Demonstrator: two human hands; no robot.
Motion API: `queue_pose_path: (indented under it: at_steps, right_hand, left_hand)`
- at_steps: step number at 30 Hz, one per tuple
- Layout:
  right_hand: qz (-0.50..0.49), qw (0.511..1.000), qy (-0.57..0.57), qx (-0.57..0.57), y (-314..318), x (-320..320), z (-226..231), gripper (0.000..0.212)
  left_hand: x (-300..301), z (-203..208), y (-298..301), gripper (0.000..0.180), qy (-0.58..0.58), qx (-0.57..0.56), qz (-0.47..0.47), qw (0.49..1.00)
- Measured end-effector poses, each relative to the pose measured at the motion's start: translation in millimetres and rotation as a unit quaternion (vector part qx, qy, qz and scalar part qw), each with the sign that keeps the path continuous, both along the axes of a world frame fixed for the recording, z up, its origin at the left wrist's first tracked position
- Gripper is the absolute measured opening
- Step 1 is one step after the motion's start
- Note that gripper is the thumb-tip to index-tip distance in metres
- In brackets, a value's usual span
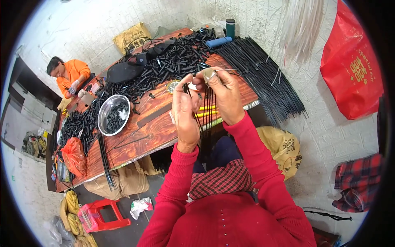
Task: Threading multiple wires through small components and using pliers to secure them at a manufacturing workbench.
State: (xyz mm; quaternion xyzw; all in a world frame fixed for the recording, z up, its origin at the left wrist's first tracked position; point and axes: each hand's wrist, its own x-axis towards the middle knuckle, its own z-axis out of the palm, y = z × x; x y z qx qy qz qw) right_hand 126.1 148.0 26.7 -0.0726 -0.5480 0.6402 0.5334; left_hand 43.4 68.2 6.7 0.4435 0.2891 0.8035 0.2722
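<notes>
In front of my chest, above the near table edge, both hands are raised close together. My left hand is closed around thin black rods that hang down toward my lap. My right hand pinches a thin pale strand, which crosses level at the fingertips. A silvery cover wraps the right thumb. Where strand and rod ends meet is hidden by the fingers. Behind the hands, yellow sticks lie on the wooden table.
Black tubular pieces cover the table's back, beside a metal bowl of small black parts. Long black rods fan over the right end. A co-worker in orange sits far left. A red stool stands on the floor.
</notes>
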Motion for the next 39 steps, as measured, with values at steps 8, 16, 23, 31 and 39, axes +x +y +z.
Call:
queue_pose_path:
  at_steps: [8,16,23,31,39]
  right_hand:
    - [0.094,0.992,0.031,-0.074,-10.2,17.0,6.6,0.024]
    - [0.036,0.998,-0.009,0.059,-27.2,31.8,14.3,0.021]
    - [-0.052,0.994,-0.009,0.094,-30.1,28.8,14.4,0.016]
    - [-0.044,0.999,-0.015,0.028,-30.8,25.4,11.6,0.016]
    - [-0.068,0.997,-0.019,0.045,-25.4,23.1,7.2,0.017]
  left_hand:
    - [2.1,10.5,-0.9,0.043,-0.044,-0.05,-0.028,0.997]
    - [3.3,15.4,-4.8,0.032,-0.074,-0.036,-0.081,0.993]
    - [-1.6,16.4,-9.4,0.019,-0.093,-0.043,-0.082,0.991]
    - [-0.7,19.4,-8.3,0.014,-0.095,-0.071,-0.094,0.988]
    - [3.5,19.3,-13.6,0.014,-0.034,-0.075,-0.021,0.996]
